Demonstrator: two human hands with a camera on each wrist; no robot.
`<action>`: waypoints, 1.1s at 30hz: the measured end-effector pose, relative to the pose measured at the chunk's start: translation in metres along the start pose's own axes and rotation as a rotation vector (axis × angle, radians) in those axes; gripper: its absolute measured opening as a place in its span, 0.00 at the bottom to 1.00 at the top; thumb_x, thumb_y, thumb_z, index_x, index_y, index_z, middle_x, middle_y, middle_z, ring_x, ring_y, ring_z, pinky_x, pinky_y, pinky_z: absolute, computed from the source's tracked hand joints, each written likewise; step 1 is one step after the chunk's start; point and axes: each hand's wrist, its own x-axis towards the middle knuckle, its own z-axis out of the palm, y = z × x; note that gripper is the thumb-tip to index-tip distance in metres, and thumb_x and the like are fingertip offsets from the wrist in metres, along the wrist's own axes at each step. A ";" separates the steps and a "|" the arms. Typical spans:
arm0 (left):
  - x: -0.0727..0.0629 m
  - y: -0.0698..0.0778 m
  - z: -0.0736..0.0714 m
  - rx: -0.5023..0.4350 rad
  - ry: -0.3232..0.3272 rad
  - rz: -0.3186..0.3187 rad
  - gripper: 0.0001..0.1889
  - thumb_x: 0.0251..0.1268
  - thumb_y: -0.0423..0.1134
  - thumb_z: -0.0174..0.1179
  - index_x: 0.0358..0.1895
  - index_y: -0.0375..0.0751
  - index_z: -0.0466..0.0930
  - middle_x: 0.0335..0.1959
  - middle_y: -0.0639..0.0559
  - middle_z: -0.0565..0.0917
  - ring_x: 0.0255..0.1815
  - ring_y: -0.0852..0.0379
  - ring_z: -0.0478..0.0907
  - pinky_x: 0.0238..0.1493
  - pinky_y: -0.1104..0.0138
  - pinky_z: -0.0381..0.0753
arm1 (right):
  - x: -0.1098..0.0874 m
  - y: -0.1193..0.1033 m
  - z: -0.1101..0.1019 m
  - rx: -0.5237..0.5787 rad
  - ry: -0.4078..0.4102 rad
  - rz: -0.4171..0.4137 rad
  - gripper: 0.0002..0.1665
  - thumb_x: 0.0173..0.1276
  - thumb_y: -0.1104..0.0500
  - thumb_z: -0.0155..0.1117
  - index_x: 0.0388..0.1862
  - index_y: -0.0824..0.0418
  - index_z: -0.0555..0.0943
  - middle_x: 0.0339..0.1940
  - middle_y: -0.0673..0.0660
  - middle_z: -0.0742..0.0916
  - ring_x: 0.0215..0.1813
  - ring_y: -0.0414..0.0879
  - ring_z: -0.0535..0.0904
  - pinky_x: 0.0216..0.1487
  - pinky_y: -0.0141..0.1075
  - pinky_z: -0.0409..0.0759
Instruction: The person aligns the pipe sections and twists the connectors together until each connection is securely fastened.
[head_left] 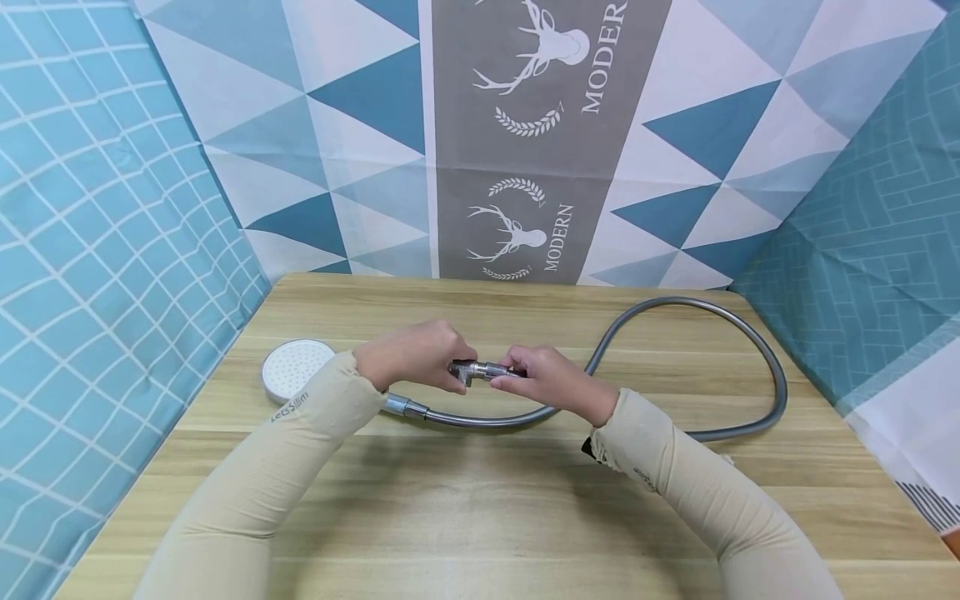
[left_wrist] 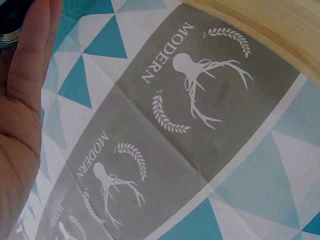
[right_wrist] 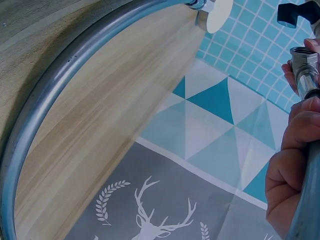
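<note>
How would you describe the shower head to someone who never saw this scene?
On the wooden table, look near the left edge. Partly behind the left sleeve lies the shower head; its round, white, dotted face sets it apart from the grey hose.

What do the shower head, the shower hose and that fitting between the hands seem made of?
Shower head: probably plastic, its white face smooth with a dotted pattern.
Shower hose: gray with a soft sheen, perhaps coated plastic or metal; the look leaves it open.
Fitting: likely chromed metal, given its silvery color and bright reflections.
</note>
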 end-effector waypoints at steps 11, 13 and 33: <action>0.000 -0.001 0.000 0.005 0.009 0.010 0.07 0.53 0.34 0.69 0.26 0.41 0.79 0.18 0.60 0.73 0.19 0.66 0.65 0.23 0.74 0.69 | 0.001 0.001 0.001 -0.002 -0.006 0.019 0.08 0.65 0.61 0.65 0.32 0.65 0.79 0.19 0.46 0.76 0.18 0.33 0.63 0.19 0.28 0.62; 0.000 -0.001 0.000 0.008 0.008 0.013 0.07 0.53 0.34 0.70 0.26 0.41 0.79 0.18 0.60 0.73 0.19 0.67 0.65 0.23 0.74 0.69 | 0.001 0.001 0.001 -0.002 -0.006 0.015 0.08 0.66 0.61 0.65 0.32 0.65 0.79 0.19 0.46 0.76 0.19 0.33 0.63 0.19 0.28 0.63; -0.004 -0.003 -0.002 -0.012 0.022 -0.007 0.06 0.51 0.33 0.71 0.29 0.38 0.82 0.19 0.59 0.77 0.19 0.67 0.68 0.24 0.75 0.72 | 0.006 -0.002 0.004 -0.016 0.008 0.000 0.11 0.65 0.62 0.66 0.41 0.63 0.73 0.17 0.46 0.73 0.18 0.34 0.63 0.19 0.28 0.62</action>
